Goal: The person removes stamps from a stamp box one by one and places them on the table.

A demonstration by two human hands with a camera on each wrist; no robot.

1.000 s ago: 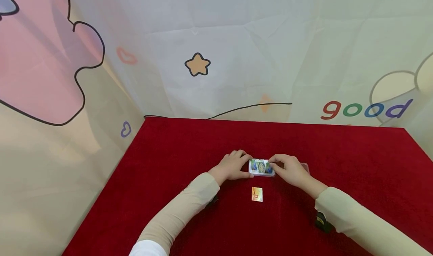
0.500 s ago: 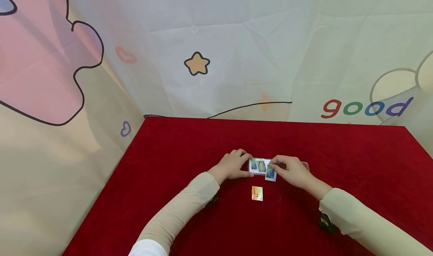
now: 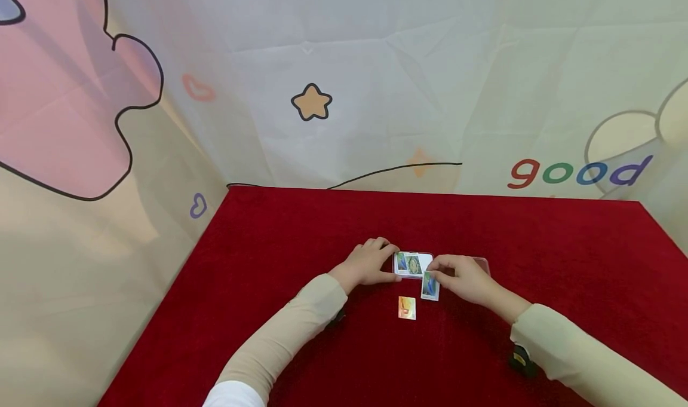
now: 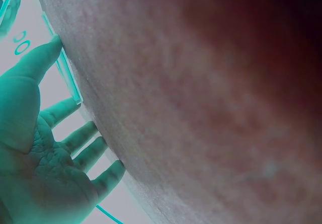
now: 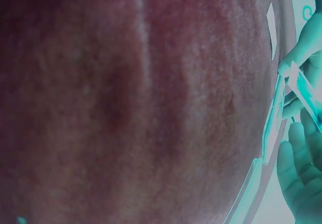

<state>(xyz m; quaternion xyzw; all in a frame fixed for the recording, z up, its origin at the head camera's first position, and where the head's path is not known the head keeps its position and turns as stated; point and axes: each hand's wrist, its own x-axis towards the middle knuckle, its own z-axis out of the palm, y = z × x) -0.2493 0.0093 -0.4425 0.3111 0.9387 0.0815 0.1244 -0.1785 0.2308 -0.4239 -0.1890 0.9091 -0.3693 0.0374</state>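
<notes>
A shallow clear case (image 3: pixel 427 262) lies on the red table, with two small picture cards (image 3: pixel 407 263) side by side in its left part and a bare white surface to their right. My left hand (image 3: pixel 368 263) rests at the case's left end, thumb at the near edge and fingers at the far edge; in the left wrist view its fingers (image 4: pixel 80 136) are fairly straight and spread. My right hand (image 3: pixel 464 278) pinches a blue-green, white-bordered card (image 3: pixel 430 287) by its upper part, just over the case's near right corner. An orange-yellow card (image 3: pixel 407 308) lies nearer me.
A clear lid-like piece (image 3: pixel 482 265) lies to the right of the case, partly behind my right hand. Red cloth (image 3: pixel 301 228) covers the table. A printed curtain (image 3: pixel 376 96) hangs behind its far edge. A black device (image 3: pixel 521 360) sits under my right sleeve.
My right hand has drawn the blue-green card from the case's right part toward me, baring the white surface beneath. My left hand has stayed at the case.
</notes>
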